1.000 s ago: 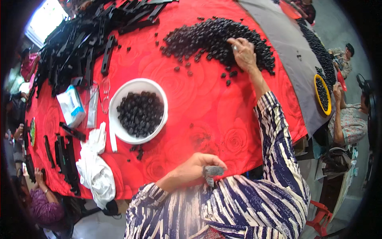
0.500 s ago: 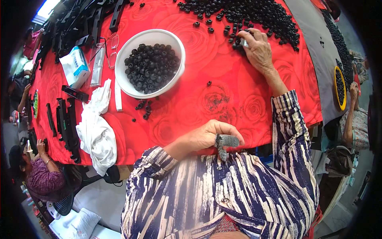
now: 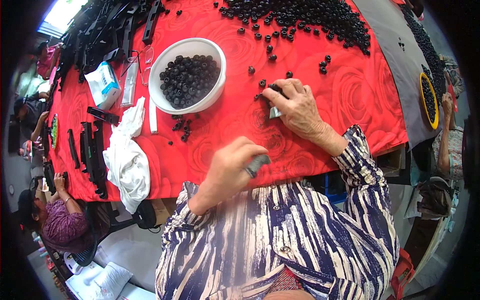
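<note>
My right hand (image 3: 298,111) is on the red cloth near the middle of the table. Its fingers are bent over small black ring-shaped parts (image 3: 274,90), and more of these lie just beside the fingertips. A pale grey-green piece (image 3: 274,112) shows under that hand; whether it is held or worn on a finger I cannot tell. My left hand (image 3: 227,167) hovers near the table's front edge, fingers curled and smeared by motion. A grey knitted finger cover (image 3: 257,165) is on it. Left of my hands stands a white bowl (image 3: 218,92) filled with black parts.
A large heap of black parts (image 3: 305,17) spreads along the far side. Left of the bowl lie a white cloth (image 3: 127,172), a tissue pack (image 3: 103,85), eyeglasses (image 3: 148,55) and long black pieces (image 3: 92,155). A yellow-rimmed tray (image 3: 434,117) is at right. Other people sit at both sides.
My right hand has come from the far heap toward me and left, with several black parts now strewn along that path. My left hand has risen from my lap toward the table.
</note>
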### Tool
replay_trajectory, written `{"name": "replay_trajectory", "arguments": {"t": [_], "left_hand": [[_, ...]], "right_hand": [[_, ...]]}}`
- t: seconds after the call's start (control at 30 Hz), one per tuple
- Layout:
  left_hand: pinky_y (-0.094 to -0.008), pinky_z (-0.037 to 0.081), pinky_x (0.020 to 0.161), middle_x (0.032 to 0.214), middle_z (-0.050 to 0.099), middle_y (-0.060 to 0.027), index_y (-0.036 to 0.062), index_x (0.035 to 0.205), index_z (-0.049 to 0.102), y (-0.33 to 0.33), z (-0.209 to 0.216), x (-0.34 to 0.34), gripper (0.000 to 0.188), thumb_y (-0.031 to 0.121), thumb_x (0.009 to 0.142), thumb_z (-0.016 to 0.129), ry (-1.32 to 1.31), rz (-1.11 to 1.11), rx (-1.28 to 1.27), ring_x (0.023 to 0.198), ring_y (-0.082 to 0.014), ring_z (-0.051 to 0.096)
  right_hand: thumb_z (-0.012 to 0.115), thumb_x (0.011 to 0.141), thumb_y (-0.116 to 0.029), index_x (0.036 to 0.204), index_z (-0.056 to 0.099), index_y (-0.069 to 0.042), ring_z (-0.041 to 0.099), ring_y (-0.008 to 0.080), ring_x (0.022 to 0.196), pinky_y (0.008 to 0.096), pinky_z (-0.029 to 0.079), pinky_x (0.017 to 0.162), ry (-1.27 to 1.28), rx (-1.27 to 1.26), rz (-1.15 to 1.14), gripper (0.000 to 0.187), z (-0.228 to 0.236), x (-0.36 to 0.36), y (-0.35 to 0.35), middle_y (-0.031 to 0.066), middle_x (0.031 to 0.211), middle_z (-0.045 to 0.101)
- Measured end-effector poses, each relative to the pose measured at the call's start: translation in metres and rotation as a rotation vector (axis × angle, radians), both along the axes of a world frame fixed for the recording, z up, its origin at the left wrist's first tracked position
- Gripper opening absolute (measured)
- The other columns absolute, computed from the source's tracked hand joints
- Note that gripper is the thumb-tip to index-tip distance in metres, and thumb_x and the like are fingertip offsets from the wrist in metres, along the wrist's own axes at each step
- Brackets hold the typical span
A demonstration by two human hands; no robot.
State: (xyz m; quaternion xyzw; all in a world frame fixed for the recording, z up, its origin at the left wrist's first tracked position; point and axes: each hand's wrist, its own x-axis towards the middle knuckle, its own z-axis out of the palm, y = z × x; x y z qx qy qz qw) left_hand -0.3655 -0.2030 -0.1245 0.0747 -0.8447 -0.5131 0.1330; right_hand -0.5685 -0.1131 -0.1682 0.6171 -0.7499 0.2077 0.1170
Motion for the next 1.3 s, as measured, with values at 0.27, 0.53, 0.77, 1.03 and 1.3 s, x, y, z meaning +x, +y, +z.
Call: {"name": "replay_trajectory", "arguments": {"t": [0.27,0.53,0.77,1.03,1.3], "left_hand": [[-0.0343,0.048,0.061,0.083,0.058,-0.0139,0.0003,0.093,0.062,-0.012,-0.015,0.002,0.016,0.002,0.078,0.066,-0.029,0.288,-0.361,0.070,-0.0273,0.060],[-0.0439,0.047,0.068,0.092,0.057,-0.0160,0.0022,0.099,0.060,-0.040,-0.022,-0.036,0.019,0.008,0.081,0.060,-0.205,0.368,-0.544,0.080,-0.0364,0.059],[-0.0423,0.047,0.069,0.091,0.058,-0.0135,0.0064,0.100,0.062,-0.038,-0.017,-0.043,0.021,0.008,0.079,0.061,-0.253,0.311,-0.515,0.081,-0.0332,0.060],[-0.0404,0.048,0.067,0.091,0.059,-0.0114,0.0089,0.101,0.064,-0.039,-0.022,-0.043,0.022,0.009,0.079,0.061,-0.226,0.414,-0.538,0.079,-0.0317,0.061],[-0.0393,0.048,0.063,0.089,0.059,-0.0086,0.0123,0.102,0.064,-0.033,-0.019,-0.041,0.024,0.013,0.079,0.064,-0.243,0.356,-0.578,0.075,-0.0285,0.062]], "right_hand": [[0.061,0.072,-0.010,0.111,0.060,-0.014,0.050,0.0226,0.108,0.0352,0.037,0.083,0.004,-0.020,0.163,0.038,0.017,0.026,0.015,0.0056,0.117,0.053],[0.065,0.064,-0.002,0.095,0.058,-0.004,0.055,0.0268,0.093,0.0383,0.041,0.076,-0.081,-0.293,0.098,0.032,0.013,0.003,0.033,0.0077,0.097,0.057],[0.062,0.066,0.003,0.094,0.057,-0.003,0.055,0.0269,0.089,0.0376,0.041,0.074,-0.151,-0.334,0.088,0.030,0.010,0.000,0.036,0.0077,0.094,0.057],[0.062,0.068,0.004,0.094,0.057,-0.002,0.055,0.0279,0.086,0.0382,0.042,0.073,-0.194,-0.351,0.082,0.027,0.011,-0.005,0.037,0.0092,0.092,0.057],[0.062,0.069,0.003,0.093,0.057,-0.002,0.055,0.0291,0.084,0.0385,0.043,0.072,-0.243,-0.338,0.075,0.025,0.010,-0.004,0.039,0.0110,0.091,0.056]]}}
